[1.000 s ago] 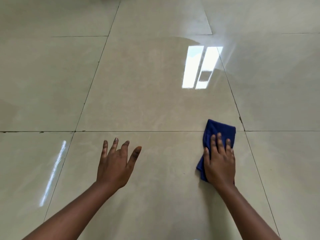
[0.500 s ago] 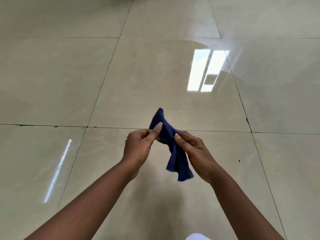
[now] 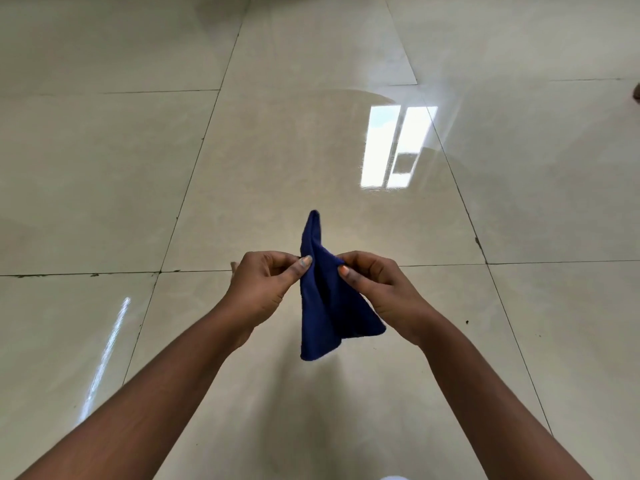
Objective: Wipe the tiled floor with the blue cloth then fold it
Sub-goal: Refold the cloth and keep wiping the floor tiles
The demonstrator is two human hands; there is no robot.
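Forearms, two, bare, entering from the lower edge and converging at centre.

Left hand: thumb and forefinger closed in a pinch on the left edge of the blue cloth; remaining fingers curled in.

Right hand: thumb and forefinger pinched on the cloth's right edge, level with the left hand's grip; other fingers curled.

Blue cloth: held in the air between both hands, clear of the floor. One corner stands up above the pinch points; the larger part hangs below in loose, bunched folds. Judged light, soft and limp, with no stiffness of its own; it will sag wherever unsupported. Not fragile, and it looks unlikely to slip from a pinch. Best taken at corners or along one edge, hands drawn apart to spread it flat before any fold is laid.

Tiled floor: large cream tiles, glossy, with thin dark grout lines. A few dark specks lie to the right of the hands.

Reflection of a window: bright, two-paned, on the tiles beyond the cloth. A thinner streak of glare lies lower left.

Room: no furniture in view; far tiles fade into shade.
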